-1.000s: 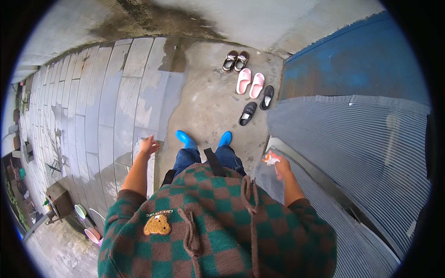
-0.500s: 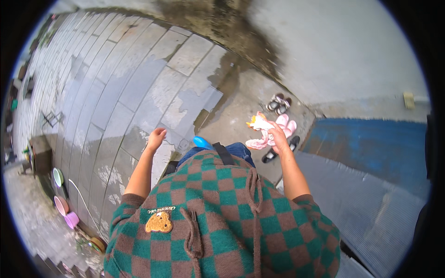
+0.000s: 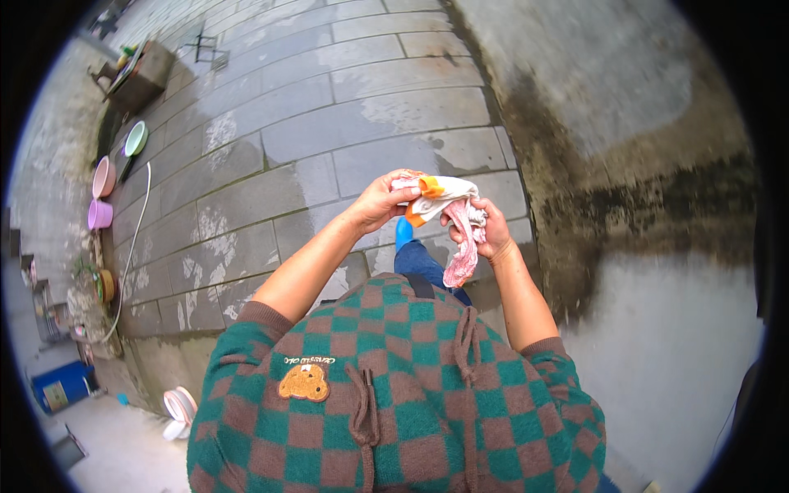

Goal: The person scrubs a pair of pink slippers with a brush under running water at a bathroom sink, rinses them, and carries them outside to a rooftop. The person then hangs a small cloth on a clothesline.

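In front of my waist, both hands hold a small bundle of what look like socks. My left hand [image 3: 385,201] pinches the orange-edged end of a white sock [image 3: 450,191], with a bit of patterned pink cloth at its fingertips. The bunched lower part sits in my closed right hand [image 3: 491,233]. A pink and white sock [image 3: 463,259] hangs down from that hand over my jeans. How many pieces there are in the bundle, I cannot tell.
Wet grey paving slabs [image 3: 316,177] lie ahead and to the left. A pale hose [image 3: 136,242] runs beside green [image 3: 136,138], pink [image 3: 104,177] and purple [image 3: 100,214] basins. On the right stands a stained wall [image 3: 649,189]. A blue boot [image 3: 403,233] shows below my hands.
My left hand has come across to the socks and taken hold of one end. The view has turned left; the shoes and blue panel on the right are out of sight.
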Tool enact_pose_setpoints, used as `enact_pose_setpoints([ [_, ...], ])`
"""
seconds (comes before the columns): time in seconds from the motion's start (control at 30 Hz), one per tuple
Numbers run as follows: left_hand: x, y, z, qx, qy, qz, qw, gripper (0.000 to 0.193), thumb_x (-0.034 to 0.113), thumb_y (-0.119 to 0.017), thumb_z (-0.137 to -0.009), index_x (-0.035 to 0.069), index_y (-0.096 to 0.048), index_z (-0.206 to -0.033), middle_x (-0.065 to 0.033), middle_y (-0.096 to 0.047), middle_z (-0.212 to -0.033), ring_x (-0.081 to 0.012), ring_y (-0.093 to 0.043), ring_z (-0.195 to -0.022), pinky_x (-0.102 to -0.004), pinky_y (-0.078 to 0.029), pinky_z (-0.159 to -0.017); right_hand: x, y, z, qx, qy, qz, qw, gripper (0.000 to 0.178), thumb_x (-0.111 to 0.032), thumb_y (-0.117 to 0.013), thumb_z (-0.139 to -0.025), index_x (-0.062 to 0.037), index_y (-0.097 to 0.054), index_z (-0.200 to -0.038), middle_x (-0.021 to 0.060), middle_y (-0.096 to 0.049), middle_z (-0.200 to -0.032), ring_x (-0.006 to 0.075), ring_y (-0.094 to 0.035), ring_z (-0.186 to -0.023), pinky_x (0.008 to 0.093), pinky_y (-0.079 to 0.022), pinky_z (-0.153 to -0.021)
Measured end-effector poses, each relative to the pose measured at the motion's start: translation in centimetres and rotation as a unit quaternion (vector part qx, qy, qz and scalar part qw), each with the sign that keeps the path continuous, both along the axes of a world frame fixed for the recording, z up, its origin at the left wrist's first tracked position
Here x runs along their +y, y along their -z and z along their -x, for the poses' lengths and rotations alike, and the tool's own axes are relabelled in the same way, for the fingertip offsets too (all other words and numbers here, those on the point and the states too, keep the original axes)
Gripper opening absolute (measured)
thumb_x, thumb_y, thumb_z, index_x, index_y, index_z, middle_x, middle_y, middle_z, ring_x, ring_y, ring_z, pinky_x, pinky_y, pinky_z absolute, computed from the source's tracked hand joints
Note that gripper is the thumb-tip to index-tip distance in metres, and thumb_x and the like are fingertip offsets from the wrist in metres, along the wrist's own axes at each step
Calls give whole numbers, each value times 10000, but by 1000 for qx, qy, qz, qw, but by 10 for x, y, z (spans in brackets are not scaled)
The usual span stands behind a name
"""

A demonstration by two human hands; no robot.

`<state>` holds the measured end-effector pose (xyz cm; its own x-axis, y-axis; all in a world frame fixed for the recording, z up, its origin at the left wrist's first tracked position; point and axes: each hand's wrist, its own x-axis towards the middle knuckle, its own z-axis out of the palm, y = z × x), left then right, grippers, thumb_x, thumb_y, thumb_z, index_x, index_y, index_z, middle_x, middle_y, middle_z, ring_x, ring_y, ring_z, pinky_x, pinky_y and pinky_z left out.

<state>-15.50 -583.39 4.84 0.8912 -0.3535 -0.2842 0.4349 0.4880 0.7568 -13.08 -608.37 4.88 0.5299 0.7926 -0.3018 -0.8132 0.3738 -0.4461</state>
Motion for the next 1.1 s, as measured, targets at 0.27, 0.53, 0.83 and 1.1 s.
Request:
enact_pose_setpoints([
  [0.27,202,-1,-108,80,-302,41,949,357,379,-520,-987,104,-528,-1215,-41,-647,-1057,-142,-648,-863,-280,-528,-647,263,-14,-242,9,-218,55,974,471,-335,-424,-945,33,-504,-1228,233,-645,-1030,294,-622,-639,380,-571,-580],
  [0.53,411,18,-249,56,-488,-7,871,265,366,-509,-991,113,-582,-1015,7,-618,-840,-67,-583,-719,-237,-471,-596,511,15,-422,-49,-311,95,944,462,-306,-477,-941,34,-490,-1253,234,-652,-1066,374,-674,-868,492,-572,-770],
  [0.83,649,-50,-506,-78,-435,140,886,49,142,-550,-926,95,-557,-914,-116,-672,-921,-291,-667,-955,-430,-542,-832,647,-16,-627,-94,-50,93,990,363,-144,-458,-958,-37,-499,-1303,141,-573,-1263,269,-553,-1162,489,-434,-1006],
  [1.1,925,134,-621,35,-318,-553,769,319,333,-652,-838,24,-640,-757,-91,-671,-752,-181,-602,-624,-358,-469,-582,693,11,-891,-331,7,298,895,247,-82,-462,-947,-67,-543,-1180,55,-637,-950,223,-641,-884,435,-518,-761],
])
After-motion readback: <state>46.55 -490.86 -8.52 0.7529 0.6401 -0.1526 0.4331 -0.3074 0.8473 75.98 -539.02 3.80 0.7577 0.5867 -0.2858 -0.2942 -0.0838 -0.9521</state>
